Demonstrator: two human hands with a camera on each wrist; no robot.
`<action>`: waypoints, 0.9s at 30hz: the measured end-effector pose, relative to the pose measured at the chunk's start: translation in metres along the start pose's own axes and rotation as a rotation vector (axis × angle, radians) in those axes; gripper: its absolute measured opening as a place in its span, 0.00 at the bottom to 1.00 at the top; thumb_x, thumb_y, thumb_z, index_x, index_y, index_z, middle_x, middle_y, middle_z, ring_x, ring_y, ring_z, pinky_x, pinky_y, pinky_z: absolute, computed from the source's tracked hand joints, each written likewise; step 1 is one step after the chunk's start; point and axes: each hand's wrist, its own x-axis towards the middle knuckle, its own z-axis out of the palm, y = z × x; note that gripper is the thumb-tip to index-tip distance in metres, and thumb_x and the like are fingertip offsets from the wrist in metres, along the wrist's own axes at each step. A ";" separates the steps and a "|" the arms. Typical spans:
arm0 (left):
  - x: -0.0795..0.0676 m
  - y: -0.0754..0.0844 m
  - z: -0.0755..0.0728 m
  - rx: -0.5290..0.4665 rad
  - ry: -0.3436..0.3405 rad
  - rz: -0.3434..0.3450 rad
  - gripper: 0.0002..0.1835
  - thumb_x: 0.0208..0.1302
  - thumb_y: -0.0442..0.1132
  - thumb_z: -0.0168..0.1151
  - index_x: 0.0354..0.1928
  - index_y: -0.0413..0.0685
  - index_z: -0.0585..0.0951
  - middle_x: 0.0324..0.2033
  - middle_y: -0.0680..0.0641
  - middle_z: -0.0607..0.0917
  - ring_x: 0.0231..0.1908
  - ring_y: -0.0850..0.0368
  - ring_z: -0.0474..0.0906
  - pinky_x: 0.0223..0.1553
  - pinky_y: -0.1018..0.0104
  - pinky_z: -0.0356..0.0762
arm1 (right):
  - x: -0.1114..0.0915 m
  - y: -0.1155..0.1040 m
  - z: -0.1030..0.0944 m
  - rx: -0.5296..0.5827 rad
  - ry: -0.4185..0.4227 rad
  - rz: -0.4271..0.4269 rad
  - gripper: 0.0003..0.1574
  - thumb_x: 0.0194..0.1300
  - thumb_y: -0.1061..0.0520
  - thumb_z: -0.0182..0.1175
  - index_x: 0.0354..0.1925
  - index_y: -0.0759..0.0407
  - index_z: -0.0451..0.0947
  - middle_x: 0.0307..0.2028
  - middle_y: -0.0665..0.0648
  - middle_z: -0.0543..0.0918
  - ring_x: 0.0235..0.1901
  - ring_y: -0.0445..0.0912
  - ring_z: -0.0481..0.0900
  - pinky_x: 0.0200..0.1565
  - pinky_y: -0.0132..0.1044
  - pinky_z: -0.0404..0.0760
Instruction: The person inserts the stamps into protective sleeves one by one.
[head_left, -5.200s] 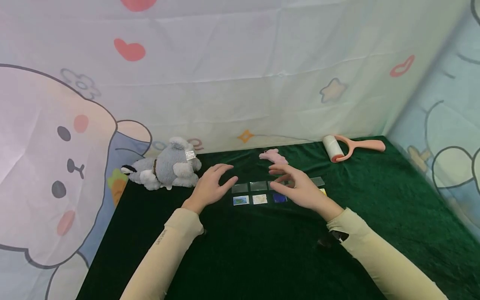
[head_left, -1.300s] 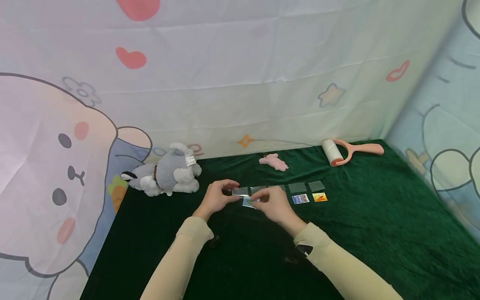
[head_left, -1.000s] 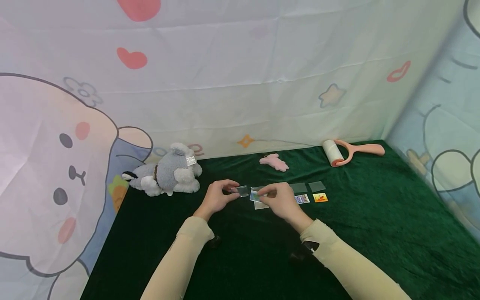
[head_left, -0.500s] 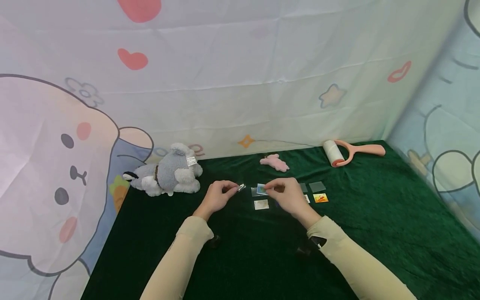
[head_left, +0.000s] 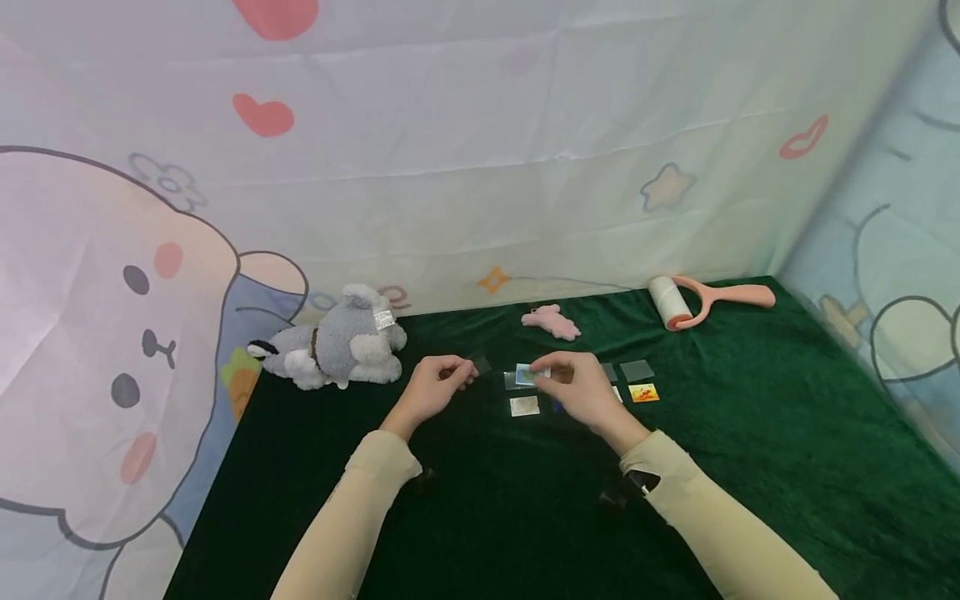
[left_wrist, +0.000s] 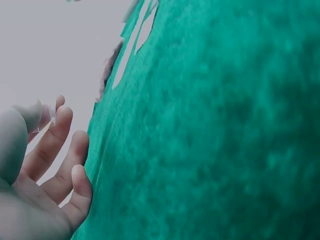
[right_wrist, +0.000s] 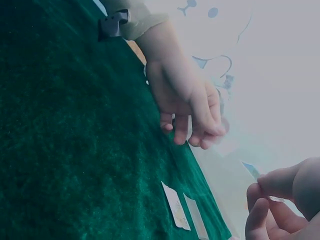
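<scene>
In the head view my left hand point(head_left: 435, 385) pinches a small clear plastic sleeve point(head_left: 480, 363) between thumb and fingers. The sleeve also shows at the fingertips in the left wrist view, partly hidden by the thumb. My right hand point(head_left: 581, 390) pinches a small blue-and-green picture card point(head_left: 524, 374); its edge shows in the right wrist view. The two held things are apart, both raised off the cloth. Beneath the held card lies another clear sleeve point(head_left: 512, 384), with a cream card point(head_left: 524, 406) in front of it. A dark blue card is mostly hidden by my right hand.
More clear sleeves point(head_left: 637, 371) lie to the right, above a yellow-red card point(head_left: 643, 392). A pink plush point(head_left: 552, 322) lies behind, a grey plush toy point(head_left: 337, 340) at left, and a lint roller point(head_left: 708, 298) at back right. Green cloth point(head_left: 510, 517) covers the table.
My hands were apart and unoccupied over the rows; now the left holds a sleeve, the right the blue-green card. The card has moved right and up, away from the sleeve, which has turned.
</scene>
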 end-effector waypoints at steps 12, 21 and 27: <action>-0.001 0.011 0.003 -0.070 -0.007 0.023 0.12 0.79 0.46 0.61 0.44 0.49 0.90 0.41 0.49 0.89 0.41 0.53 0.84 0.48 0.57 0.82 | 0.005 0.001 -0.004 -0.002 0.009 -0.019 0.09 0.73 0.60 0.67 0.50 0.57 0.87 0.37 0.57 0.85 0.35 0.51 0.78 0.42 0.43 0.78; -0.003 0.016 0.009 -0.090 -0.028 0.006 0.08 0.76 0.45 0.66 0.45 0.52 0.91 0.39 0.51 0.90 0.40 0.52 0.83 0.45 0.58 0.82 | 0.008 -0.003 -0.002 -0.048 0.050 -0.090 0.08 0.72 0.59 0.68 0.48 0.55 0.88 0.35 0.53 0.88 0.34 0.48 0.79 0.40 0.41 0.77; -0.004 0.017 0.010 -0.113 -0.045 -0.024 0.09 0.74 0.47 0.67 0.45 0.54 0.92 0.39 0.52 0.90 0.41 0.52 0.82 0.46 0.57 0.80 | 0.011 -0.004 0.001 -0.075 0.062 -0.117 0.07 0.71 0.58 0.69 0.47 0.56 0.88 0.30 0.52 0.85 0.30 0.46 0.78 0.35 0.39 0.77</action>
